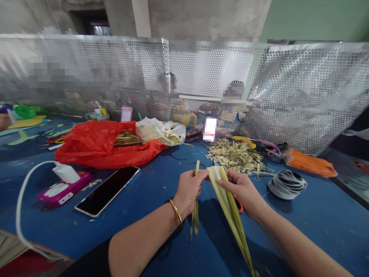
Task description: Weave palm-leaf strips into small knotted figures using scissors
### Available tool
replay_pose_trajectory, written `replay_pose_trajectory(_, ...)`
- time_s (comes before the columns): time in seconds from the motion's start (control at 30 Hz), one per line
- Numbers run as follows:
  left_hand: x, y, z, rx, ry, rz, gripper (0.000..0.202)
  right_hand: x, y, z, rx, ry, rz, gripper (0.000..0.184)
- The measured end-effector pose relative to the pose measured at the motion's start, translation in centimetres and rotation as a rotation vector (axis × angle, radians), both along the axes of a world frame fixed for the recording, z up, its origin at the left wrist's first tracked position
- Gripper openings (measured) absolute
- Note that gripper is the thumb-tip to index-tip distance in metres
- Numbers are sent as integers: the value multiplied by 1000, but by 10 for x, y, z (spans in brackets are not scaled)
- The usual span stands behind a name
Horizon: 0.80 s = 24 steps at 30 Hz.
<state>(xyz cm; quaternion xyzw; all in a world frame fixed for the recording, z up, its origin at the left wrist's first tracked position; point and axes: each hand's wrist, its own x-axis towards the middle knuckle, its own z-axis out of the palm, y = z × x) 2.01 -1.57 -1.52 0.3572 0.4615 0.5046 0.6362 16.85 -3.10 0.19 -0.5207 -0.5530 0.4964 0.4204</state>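
My left hand (188, 188), a gold bangle at its wrist, is closed around a narrow bundle of greenish husk strips (195, 219) that stick out above and below the fist. In my right hand (240, 190) is a long, wide, pale green corn husk (225, 204), pinched near its upper end between thumb and fingers. Its lower end hangs toward the table's front edge. A red looped handle (240, 206), apparently of scissors, shows under my right palm; whether the fingers hold it is hidden. Left thumb and fingertips come close to the wide husk's top edge.
Behind my hands lies a heap of husk scraps (236, 154). A spool of white cord (287, 184) and an orange packet (309, 163) are at right. Leftward are a phone (108, 191), a magenta power strip (66, 188) and a red bag (89, 144). A perforated metal screen (207, 65) stands behind.
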Motion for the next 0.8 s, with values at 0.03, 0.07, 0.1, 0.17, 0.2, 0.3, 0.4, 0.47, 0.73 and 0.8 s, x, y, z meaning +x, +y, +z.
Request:
replay_pose_trajectory(0.03, 0, 0, 0, -6, -8, -3, 22, 1, 0, 0, -10, 10, 6, 30)
replay_pose_trajectory(0.07, 0, 1, 0, -14, -19, -9, 21, 1, 0, 0, -23, 22, 11, 31)
replay_pose_trajectory(0.1, 0, 1, 0, -21, -34, -18, 20, 2, 0, -1, -38, 33, 13, 32)
replay_pose_trajectory(0.17, -1, 3, -1, -34, -64, -41, 17, 3, 0, -1, -69, 43, 9, 33)
replay_pose_trajectory(0.2, -1, 4, -1, -38, -77, -54, 16, 3, 0, -1, -83, 41, 3, 34)
replay_pose_trajectory(0.3, -2, 6, -3, -47, -102, -75, 16, 4, 1, -2, -109, 45, -17, 36)
replay_pose_trajectory(0.4, -2, 6, -3, -48, -119, -80, 17, 5, 1, -4, -118, 67, -20, 37)
replay_pose_trajectory(0.47, -3, 6, -2, -50, -122, -80, 16, 5, 2, -5, -113, 68, -16, 38)
replay_pose_trajectory(0.73, -2, 6, -3, -69, -106, -64, 12, 3, 2, -7, -97, 36, -11, 39)
replay_pose_trajectory(0.8, -3, 8, -2, -82, -78, -28, 11, 2, 2, -7, -100, 14, 7, 38)
